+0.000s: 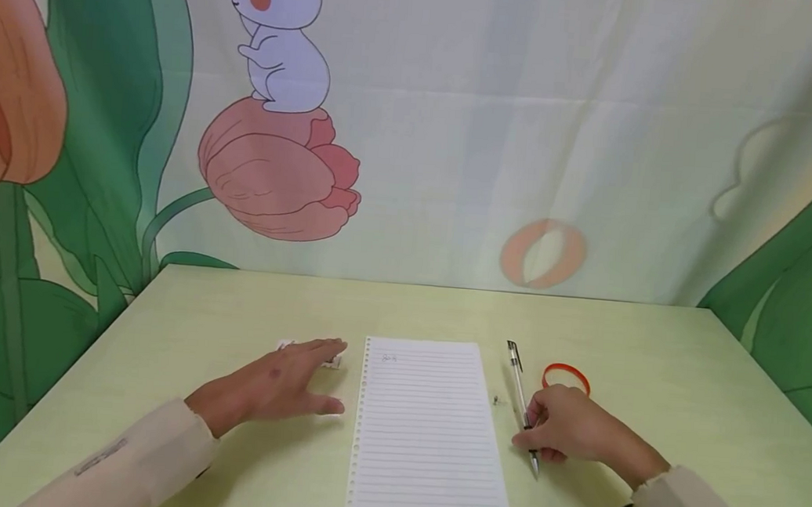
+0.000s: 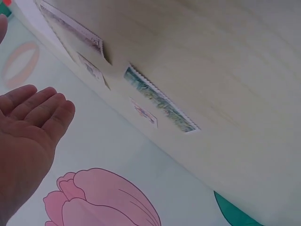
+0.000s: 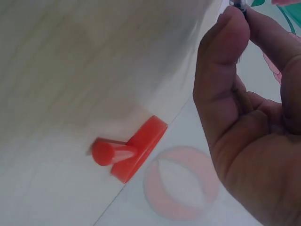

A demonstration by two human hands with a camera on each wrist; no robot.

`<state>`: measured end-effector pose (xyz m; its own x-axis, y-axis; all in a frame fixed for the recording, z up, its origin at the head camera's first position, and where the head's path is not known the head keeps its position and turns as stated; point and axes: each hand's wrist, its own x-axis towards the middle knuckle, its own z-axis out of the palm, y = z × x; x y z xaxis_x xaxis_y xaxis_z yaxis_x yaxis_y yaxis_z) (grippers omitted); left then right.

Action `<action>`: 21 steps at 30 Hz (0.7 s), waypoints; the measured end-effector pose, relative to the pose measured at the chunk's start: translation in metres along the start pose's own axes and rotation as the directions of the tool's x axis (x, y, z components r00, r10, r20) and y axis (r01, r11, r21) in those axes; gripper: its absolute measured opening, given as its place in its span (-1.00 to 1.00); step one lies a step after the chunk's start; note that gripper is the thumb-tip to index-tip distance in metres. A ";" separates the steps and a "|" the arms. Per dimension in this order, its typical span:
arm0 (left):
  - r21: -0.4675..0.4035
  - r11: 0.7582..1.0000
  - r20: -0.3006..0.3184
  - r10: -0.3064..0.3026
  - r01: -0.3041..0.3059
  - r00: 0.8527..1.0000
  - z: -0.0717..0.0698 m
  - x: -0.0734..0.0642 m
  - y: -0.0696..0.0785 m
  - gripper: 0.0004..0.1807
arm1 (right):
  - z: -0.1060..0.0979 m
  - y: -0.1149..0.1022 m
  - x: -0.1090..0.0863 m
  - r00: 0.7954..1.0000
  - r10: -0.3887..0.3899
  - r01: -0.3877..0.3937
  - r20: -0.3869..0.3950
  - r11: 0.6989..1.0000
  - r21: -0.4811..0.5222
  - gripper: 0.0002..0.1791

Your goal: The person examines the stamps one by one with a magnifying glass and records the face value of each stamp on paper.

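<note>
My right hand (image 1: 567, 426) pinches a gel pen (image 1: 519, 379) between thumb and fingertips, close to its tip end, just right of the lined loose-leaf sheet (image 1: 428, 443). The pen slants with its tip toward me; only a bit of the pen (image 3: 238, 4) shows in the right wrist view. A few small marks are written near the sheet's top left. My left hand (image 1: 276, 386) is spread left of the sheet, holding nothing. Partly behind it lie small paper pieces (image 1: 332, 361); the left wrist view shows several perforated-edged stamps, one green and white (image 2: 162, 101).
Behind my right hand is a red ring-like object (image 1: 568, 368); from the right wrist it shows a red disc (image 3: 148, 141) with a short round peg. A tiny clear item (image 1: 498, 400) lies between sheet and pen. A printed curtain (image 1: 443, 130) hangs behind the table.
</note>
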<state>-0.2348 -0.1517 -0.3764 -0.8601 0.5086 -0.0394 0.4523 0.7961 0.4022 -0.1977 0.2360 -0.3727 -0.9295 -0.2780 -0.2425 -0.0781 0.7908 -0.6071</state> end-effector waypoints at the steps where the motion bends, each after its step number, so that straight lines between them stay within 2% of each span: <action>1: -0.008 1.000 0.003 -0.002 0.002 1.000 0.000 -0.001 -0.001 -0.06 | 0.001 0.000 0.000 1.000 0.008 -0.008 0.000 1.000 -0.008 -0.68; 10: -0.033 0.999 0.016 -0.004 0.004 1.000 0.001 -0.010 -0.006 -0.01 | 0.006 0.003 0.002 0.993 0.120 -0.120 -0.003 0.993 -0.011 -0.66; 21: -0.002 1.000 -0.008 0.029 -0.029 1.000 0.000 -0.014 -0.010 0.03 | 0.007 0.003 0.004 0.986 0.169 -0.169 -0.014 0.986 0.002 -0.66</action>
<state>-0.2272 -0.1673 -0.3795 -0.8483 0.5292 -0.0204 0.4770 0.7802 0.4047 -0.1990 0.2337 -0.3809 -0.9343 -0.1327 -0.3308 0.0806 0.8255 -0.5587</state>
